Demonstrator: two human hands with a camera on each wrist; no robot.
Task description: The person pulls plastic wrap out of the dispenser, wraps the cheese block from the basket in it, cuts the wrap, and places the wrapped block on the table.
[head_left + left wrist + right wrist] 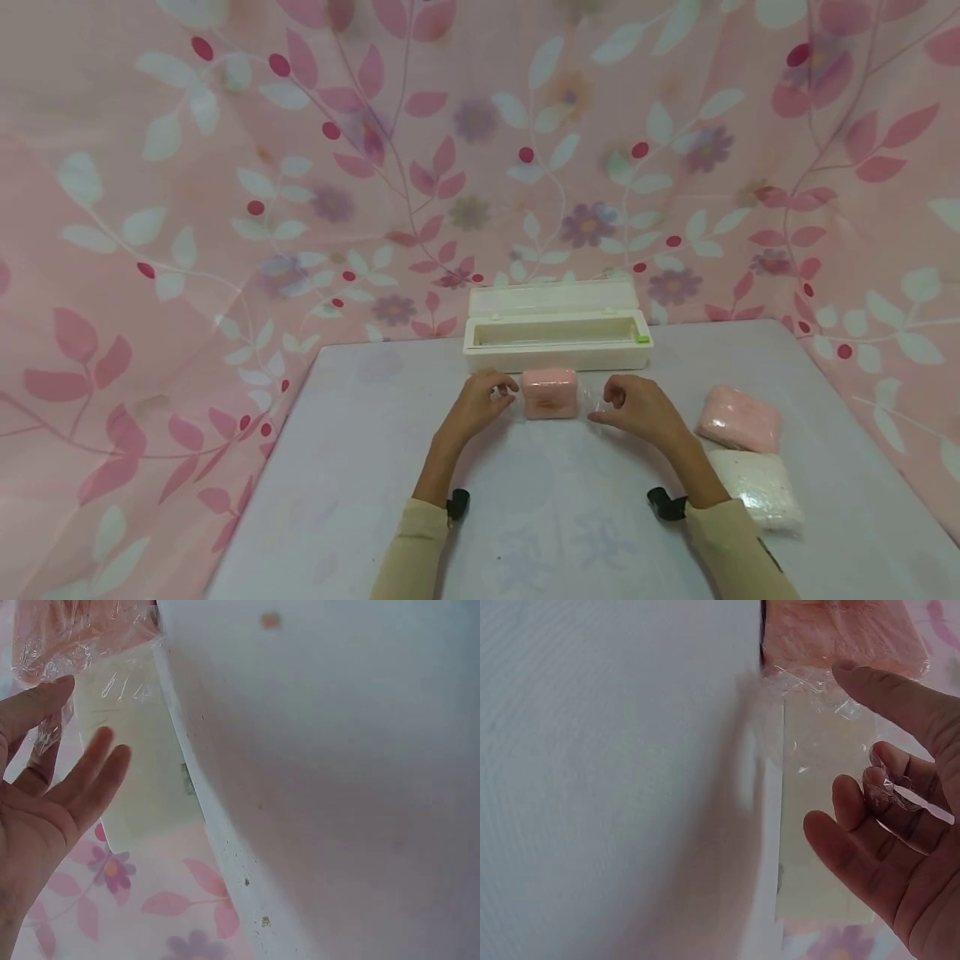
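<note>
A pink block (550,392) in clear plastic wrap lies mid-table, with a brownish mark on its front. My left hand (476,404) holds the loose wrap at the block's left end between thumb and curled finger. At the opposite end, my right hand (637,408) has the wrap (810,720) in its curled fingers; its thumb touches the film beside the block. The wrap (131,682) looks crumpled and see-through in both wrist views. Just behind the block stands a long white box (558,360) with its lid raised and a green piece at its right end.
To the right, another wrapped pink block (741,419) lies against a wrapped white block (757,490), near my right forearm. A pale cloth covers the table (360,467). Behind it hangs a pink flowered curtain (465,125).
</note>
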